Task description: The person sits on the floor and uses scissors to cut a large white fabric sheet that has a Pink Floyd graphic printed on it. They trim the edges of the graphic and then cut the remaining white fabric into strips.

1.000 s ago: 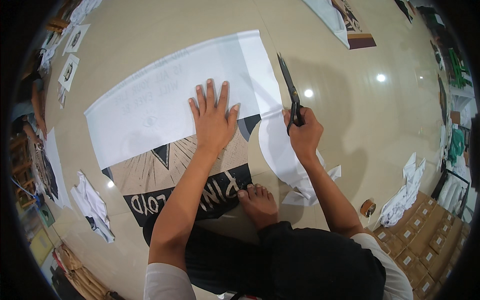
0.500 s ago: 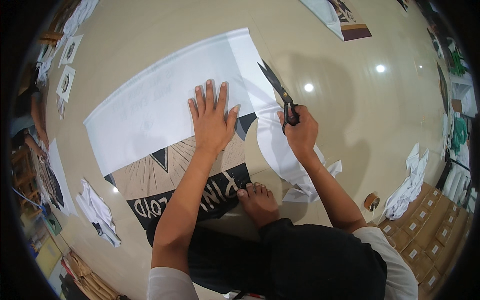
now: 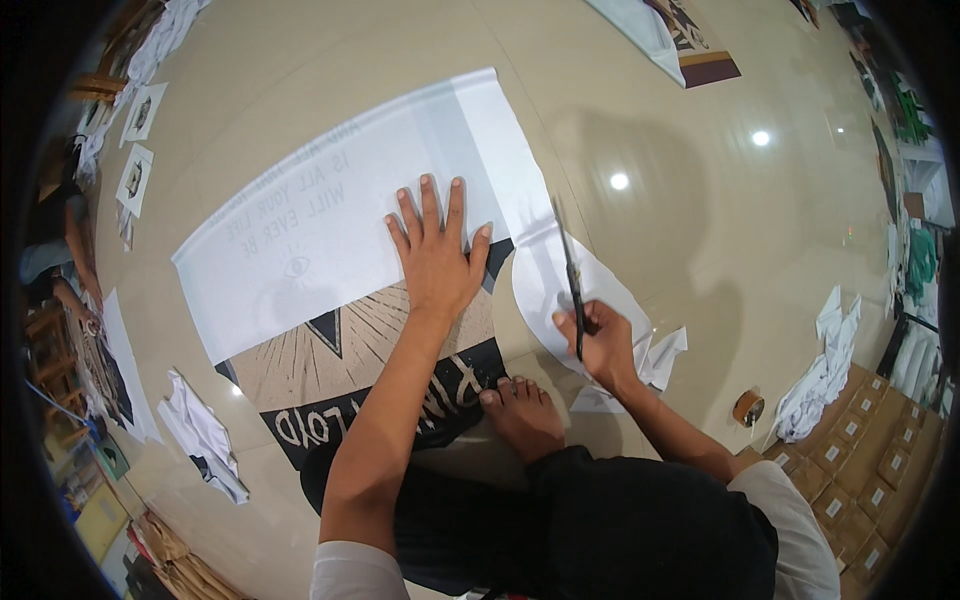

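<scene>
My left hand (image 3: 435, 255) lies flat, fingers spread, on a white sheet (image 3: 300, 200) with faint mirrored lettering showing through. Beneath the sheet's lower edge shows a printed beige-and-black fabric piece (image 3: 280, 370). My right hand (image 3: 600, 340) grips black scissors (image 3: 574, 280), now seen edge-on with the blades pointing away from me, over the curved white offcut strip (image 3: 565, 260) at the sheet's right side. My bare foot (image 3: 515, 410) rests beside the print's right corner, and my black-clad legs (image 3: 640, 530) fill the bottom of the view.
Another printed piece (image 3: 705, 55) lies at top right. White scraps (image 3: 195, 430) lie lower left, a crumpled white pile (image 3: 815, 380) and a tape roll (image 3: 748, 408) at right, beside stacked cardboard packs (image 3: 860, 480). At far left, a co-worker (image 3: 65, 240) handles material on the floor.
My right hand has moved down toward me and turned the scissors edge-on, their tips now lower than before. My left hand stays pressed on the sheet; the whole view has shifted slightly.
</scene>
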The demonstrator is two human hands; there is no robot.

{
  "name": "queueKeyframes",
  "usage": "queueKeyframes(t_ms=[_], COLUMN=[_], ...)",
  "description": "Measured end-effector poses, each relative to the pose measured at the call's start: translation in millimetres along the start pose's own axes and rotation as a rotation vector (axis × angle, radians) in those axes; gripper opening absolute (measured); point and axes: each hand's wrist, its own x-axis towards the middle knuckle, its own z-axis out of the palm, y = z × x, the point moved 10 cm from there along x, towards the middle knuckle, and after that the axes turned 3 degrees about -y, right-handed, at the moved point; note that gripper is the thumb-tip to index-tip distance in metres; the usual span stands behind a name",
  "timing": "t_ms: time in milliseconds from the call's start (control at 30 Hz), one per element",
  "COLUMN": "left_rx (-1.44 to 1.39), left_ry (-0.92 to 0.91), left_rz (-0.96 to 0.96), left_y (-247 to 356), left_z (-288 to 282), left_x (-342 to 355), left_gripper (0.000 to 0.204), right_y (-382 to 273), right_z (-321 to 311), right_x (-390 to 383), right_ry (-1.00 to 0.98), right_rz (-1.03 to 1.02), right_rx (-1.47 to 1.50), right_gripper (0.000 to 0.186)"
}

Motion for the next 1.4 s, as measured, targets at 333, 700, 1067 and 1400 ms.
queueKeyframes(t_ms=[333, 700, 1067, 1400], left_rx=[0.085, 0.161, 0.125, 0.113], left_ry=[0.122, 0.12, 0.113, 0.051], left_rz=[0.012, -0.039, 0.007, 0.098], left_y=[-25, -26, -32, -25], left_z=[-8, 3, 1, -3], left_x=[121, 132, 123, 80], left_gripper=[0.071, 0.073, 0.074, 0.078], right_y=[4, 34, 33, 31], right_z=[7, 17, -18, -25], right_x=[-21, -54, -33, -33], right_ry=[-0.042, -0.272, 0.038, 0.035], right_rz=[-0.071, 0.145, 0.027, 0.095], right_rx=[0.006, 0.091, -0.202, -0.295], right_gripper=[0.034, 0.032, 0.046, 0.041])
